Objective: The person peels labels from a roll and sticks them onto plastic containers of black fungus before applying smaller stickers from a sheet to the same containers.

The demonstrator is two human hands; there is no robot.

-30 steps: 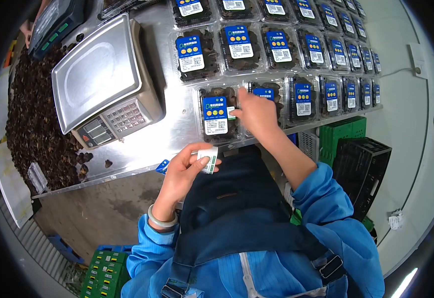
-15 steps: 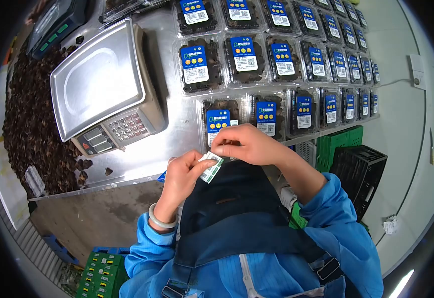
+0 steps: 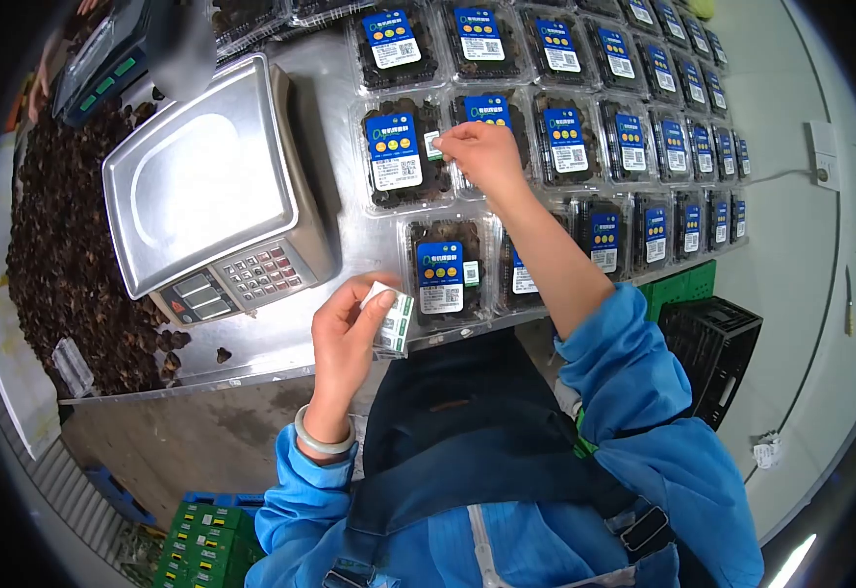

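Observation:
My left hand [image 3: 347, 331] holds a small roll of white and green stickers [image 3: 392, 320] over the table's front edge. My right hand [image 3: 479, 149] reaches forward and presses a small green and white sticker [image 3: 433, 144] onto a clear lidded box of dark dried mushrooms [image 3: 401, 157] in the second row. The nearest box [image 3: 446, 274] in the front row carries a blue label and a small green sticker. Rows of the same blue-labelled boxes [image 3: 634, 147] stretch away to the right on the steel table [image 3: 340, 245].
A steel weighing scale [image 3: 202, 186] with a keypad stands left of the boxes. A heap of loose dark mushrooms [image 3: 65, 255] lies at the far left. Green crates [image 3: 207, 544] and a black crate [image 3: 712, 348] stand below the table.
My right hand left the sticker roll at my left hand and reached forward to a box in the second row with a sticker. My left hand stayed by the table edge.

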